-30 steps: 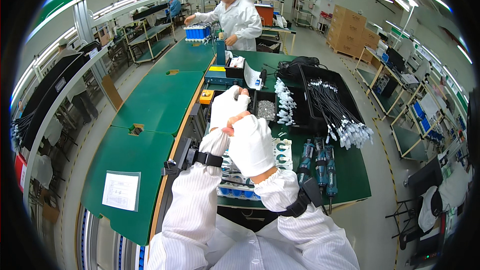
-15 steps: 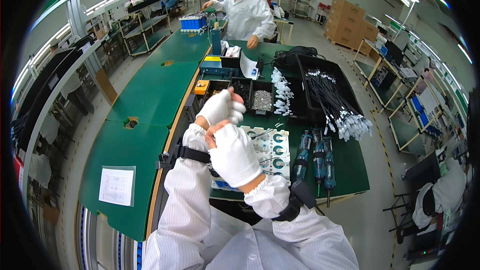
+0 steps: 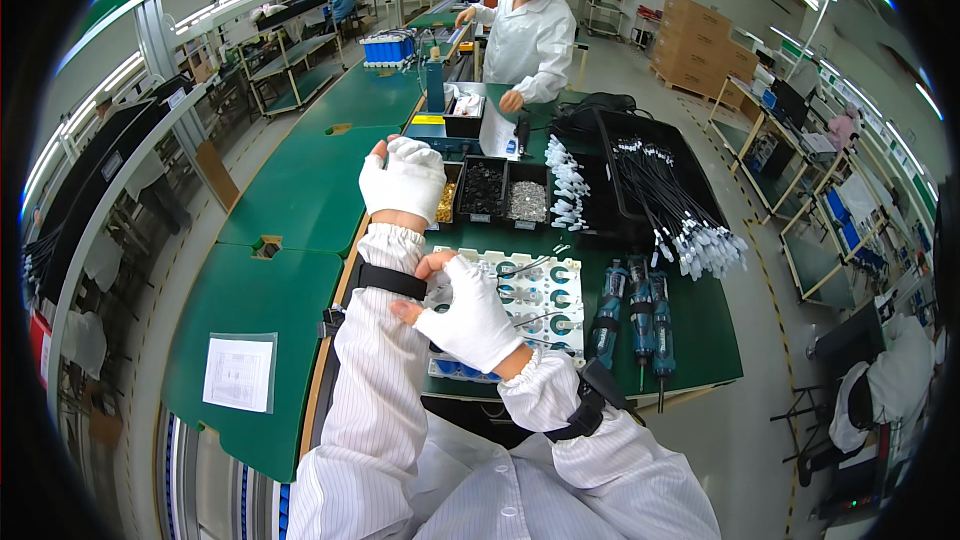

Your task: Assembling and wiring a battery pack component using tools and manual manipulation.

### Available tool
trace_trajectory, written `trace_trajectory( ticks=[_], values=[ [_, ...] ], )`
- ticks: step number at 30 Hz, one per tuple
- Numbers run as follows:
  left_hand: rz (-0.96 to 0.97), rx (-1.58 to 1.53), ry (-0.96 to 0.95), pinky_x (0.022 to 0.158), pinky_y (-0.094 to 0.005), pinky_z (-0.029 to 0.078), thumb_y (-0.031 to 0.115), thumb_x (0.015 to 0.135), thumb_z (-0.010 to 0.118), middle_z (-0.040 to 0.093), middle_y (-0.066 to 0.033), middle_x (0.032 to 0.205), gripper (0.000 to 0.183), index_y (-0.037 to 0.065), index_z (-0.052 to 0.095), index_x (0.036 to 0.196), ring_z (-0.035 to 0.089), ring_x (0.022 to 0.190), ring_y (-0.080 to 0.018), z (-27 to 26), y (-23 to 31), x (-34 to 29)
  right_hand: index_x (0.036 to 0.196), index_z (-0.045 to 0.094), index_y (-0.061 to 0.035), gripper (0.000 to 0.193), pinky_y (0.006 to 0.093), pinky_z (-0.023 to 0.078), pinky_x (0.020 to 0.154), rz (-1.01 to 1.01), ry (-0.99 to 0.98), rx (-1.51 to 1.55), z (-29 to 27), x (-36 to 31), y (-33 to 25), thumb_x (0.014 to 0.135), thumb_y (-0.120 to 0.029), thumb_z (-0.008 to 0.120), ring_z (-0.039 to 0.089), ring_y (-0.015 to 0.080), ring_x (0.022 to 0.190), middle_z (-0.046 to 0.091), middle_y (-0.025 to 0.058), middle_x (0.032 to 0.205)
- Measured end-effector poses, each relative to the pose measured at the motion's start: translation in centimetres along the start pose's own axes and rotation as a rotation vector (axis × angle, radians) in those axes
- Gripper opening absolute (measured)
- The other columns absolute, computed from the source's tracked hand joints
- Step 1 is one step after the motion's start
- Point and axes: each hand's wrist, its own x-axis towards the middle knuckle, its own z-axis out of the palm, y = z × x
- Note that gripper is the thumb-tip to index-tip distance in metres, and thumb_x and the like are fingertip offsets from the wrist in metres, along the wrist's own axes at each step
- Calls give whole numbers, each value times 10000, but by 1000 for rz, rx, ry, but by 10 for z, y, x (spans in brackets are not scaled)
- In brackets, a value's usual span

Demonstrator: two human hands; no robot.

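Note:
My left hand (image 3: 402, 178), in a white fingertip-less glove, is raised over the left side of the bench with its fingers curled in; no object shows in it. Around that forearm runs a black strap (image 3: 393, 281) over the striped white sleeve. My right hand (image 3: 468, 312), gloved alike, is beside the strap, its thumb and index finger apart and their bare tips at the sleeve and strap edge. Beneath and behind it lies a white perforated tray (image 3: 548, 290) with round openings, dark leads and blue cylinders at its near edge, partly hidden by the hand.
Bins of black parts (image 3: 482, 190) and silver parts (image 3: 528, 198) stand beyond the tray. White connectors (image 3: 568, 180), a black crate (image 3: 690, 160) of cables (image 3: 665, 200) and several power screwdrivers (image 3: 637, 315) are on the right. A co-worker (image 3: 530, 35) stands across the bench.
My left hand has moved left and away from me. My right hand has parted from it and opened beside the forearm strap. The co-worker has shifted to the right.

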Motion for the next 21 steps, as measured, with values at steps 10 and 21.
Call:
trace_trajectory(
  ticks=[10,21],
  values=[
    [-6,-45,-177,593,-320,462,238,1002,477,532,26,671,222,88,596,889,537,599,-145,17,-7,1,908,558,-32,351,353,459,755,-247,85,39,8,-3,6,817,-203,851,543,246,813,505,94,947],
    [86,-33,-384,565,-321,412,319,1004,447,542,7,635,329,69,582,840,509,557,-165,66,-16,-1,911,552,-25,283,360,457,749,-253,91,109,11,-8,-2,849,-148,798,530,247,818,489,107,971]
  ],
)
